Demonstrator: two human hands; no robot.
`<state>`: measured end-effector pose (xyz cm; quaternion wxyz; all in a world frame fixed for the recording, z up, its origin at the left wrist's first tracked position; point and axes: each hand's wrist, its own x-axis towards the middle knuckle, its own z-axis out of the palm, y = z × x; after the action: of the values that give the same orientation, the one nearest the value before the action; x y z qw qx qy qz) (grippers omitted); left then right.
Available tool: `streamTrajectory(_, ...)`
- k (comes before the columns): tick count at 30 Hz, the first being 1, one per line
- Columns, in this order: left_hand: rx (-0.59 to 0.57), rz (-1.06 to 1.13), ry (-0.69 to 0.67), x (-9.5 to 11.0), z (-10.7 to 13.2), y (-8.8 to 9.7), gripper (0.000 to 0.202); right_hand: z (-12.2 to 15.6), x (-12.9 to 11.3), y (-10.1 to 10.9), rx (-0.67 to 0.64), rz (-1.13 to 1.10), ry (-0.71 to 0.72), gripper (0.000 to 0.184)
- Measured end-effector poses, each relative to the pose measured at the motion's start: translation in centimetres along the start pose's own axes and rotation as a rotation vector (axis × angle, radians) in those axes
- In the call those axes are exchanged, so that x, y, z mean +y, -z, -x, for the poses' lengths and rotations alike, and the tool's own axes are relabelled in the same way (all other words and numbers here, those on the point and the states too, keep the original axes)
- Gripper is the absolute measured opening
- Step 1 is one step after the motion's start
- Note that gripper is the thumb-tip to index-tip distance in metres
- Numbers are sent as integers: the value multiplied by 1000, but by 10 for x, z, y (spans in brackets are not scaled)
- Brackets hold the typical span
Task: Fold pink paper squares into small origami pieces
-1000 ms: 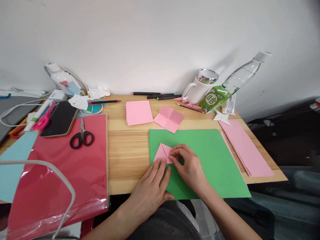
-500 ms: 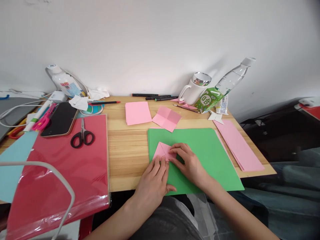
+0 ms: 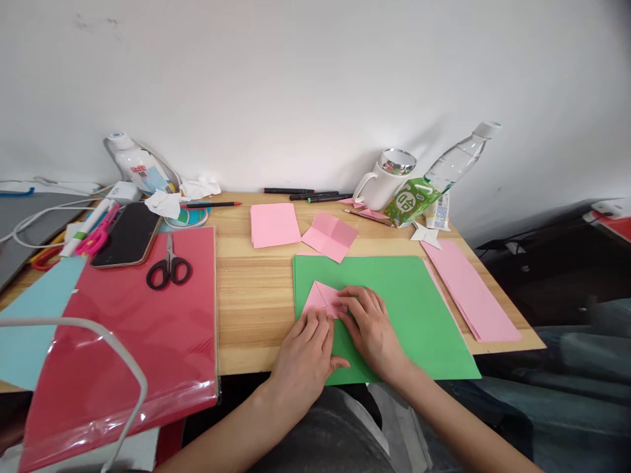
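A small pink folded paper [image 3: 319, 297] with creased triangular flaps lies on a sheet of green paper [image 3: 419, 315]. My left hand [image 3: 308, 348] rests flat over its near left edge, fingers stretched out and thumb apart. On the right side of the paper, my right hand [image 3: 367, 325] pinches a flap between thumb and fingertips. Part of the paper is hidden under both hands. Just beyond the green sheet are a creased pink square [image 3: 331, 236] and a stack of pink squares [image 3: 275, 225].
Left are a red plastic-wrapped pack [image 3: 142, 348], black-handled scissors [image 3: 169, 264] and a phone [image 3: 127, 235]. Pink strips [image 3: 470, 289] lie right. A white mug [image 3: 384, 180], a leaning bottle [image 3: 458, 157] and several pens [image 3: 315, 196] stand or lie along the wall.
The view has shifted slightly. My right hand's fingers have moved a little on the flap; my left hand stays on the paper.
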<state>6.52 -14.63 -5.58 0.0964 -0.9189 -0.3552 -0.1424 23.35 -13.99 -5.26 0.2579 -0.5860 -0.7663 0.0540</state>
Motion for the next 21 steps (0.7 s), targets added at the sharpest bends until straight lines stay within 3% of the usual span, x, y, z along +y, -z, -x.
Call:
streamTrajectory(7,-81,-47,-20,0,-5,8,68,6,9,0,-20,39,55,25)
streamTrajectory(14,-148,-58,-27,1,-6,11,67,4,3,9,2,-207,324,38)
streamTrajectory(21,-86,12,-125,-17,-5,11,54,6,0,4,-70,-258,272,34)
